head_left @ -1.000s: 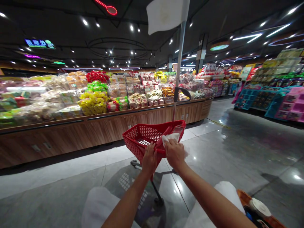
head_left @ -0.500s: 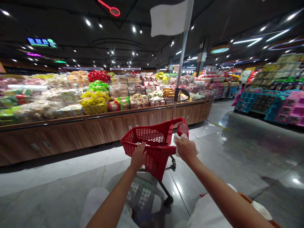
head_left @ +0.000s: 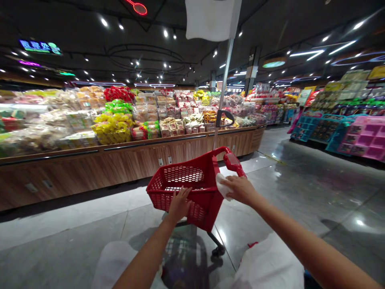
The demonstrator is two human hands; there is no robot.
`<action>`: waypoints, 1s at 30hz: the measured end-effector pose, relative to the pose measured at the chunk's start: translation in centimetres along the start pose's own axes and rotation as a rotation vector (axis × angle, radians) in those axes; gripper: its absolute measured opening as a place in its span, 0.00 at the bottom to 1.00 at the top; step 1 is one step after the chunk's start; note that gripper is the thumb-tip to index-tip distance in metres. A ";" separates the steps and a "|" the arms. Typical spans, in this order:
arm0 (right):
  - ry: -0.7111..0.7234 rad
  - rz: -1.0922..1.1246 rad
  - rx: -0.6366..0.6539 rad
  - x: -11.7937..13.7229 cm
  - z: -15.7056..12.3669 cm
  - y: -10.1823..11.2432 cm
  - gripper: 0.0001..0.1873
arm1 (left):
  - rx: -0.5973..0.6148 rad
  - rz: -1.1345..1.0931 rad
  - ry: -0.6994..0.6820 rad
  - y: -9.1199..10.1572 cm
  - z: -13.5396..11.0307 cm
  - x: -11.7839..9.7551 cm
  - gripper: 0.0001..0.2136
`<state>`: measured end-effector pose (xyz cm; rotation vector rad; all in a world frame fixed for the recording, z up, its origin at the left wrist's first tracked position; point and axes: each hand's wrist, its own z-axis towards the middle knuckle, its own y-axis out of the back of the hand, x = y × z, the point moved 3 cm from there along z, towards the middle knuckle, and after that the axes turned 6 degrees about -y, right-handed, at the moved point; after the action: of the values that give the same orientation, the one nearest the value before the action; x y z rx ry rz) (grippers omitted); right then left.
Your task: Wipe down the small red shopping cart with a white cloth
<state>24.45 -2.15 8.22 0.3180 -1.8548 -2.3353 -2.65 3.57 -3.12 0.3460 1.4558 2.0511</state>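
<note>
A red plastic shopping cart (head_left: pixel 207 214) with lattice basket walls stands in front of me, its handle (head_left: pixel 234 161) on the right. My left hand (head_left: pixel 179 204) rests on the near rim of the basket, fingers stretched out over the edge. In my right hand (head_left: pixel 240 188) is a crumpled white cloth (head_left: pixel 223 185), pressed against the rear end of the basket just below the handle. Part of the cloth is covered by the fingers. From the cart rises a metal pole (head_left: pixel 225 76) bearing a white flag-shaped sign (head_left: pixel 212 20).
Behind the cart runs a long wood-panelled display counter (head_left: pixel 135 162) heaped with packaged snacks. Pink display trays (head_left: pixel 368 136) and blue racks (head_left: pixel 313 128) stand at the right on the shiny grey floor (head_left: pixel 300 180). A cart wheel (head_left: pixel 218 251) is near my legs.
The cart has turned and tilted a little, its handle now angled further right. My right hand has drawn the cloth from beside the handle's end onto the basket's rear end. My left hand stays at the rim.
</note>
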 end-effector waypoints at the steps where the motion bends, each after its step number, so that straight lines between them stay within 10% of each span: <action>1: 0.002 -0.008 0.022 -1.4 -0.3 0.3 0.26 | 0.004 0.020 0.036 0.0 -0.1 0.9 0.24; 7: 0.081 -0.130 0.003 -2.0 0.1 -1.2 0.26 | 0.000 0.059 0.171 -1.5 -0.9 3.5 0.20; 22: 0.217 -0.001 0.052 12.4 7.4 -6.7 0.14 | 0.073 0.064 0.208 -1.2 -1.1 4.0 0.21; 30: 0.154 -0.001 0.180 1.1 2.6 -1.8 0.22 | 0.113 0.099 0.178 -2.4 -2.2 4.5 0.22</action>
<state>22.74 0.41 6.98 0.5043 -1.9911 -2.0817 -6.60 5.13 -6.69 0.2928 1.6970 2.1280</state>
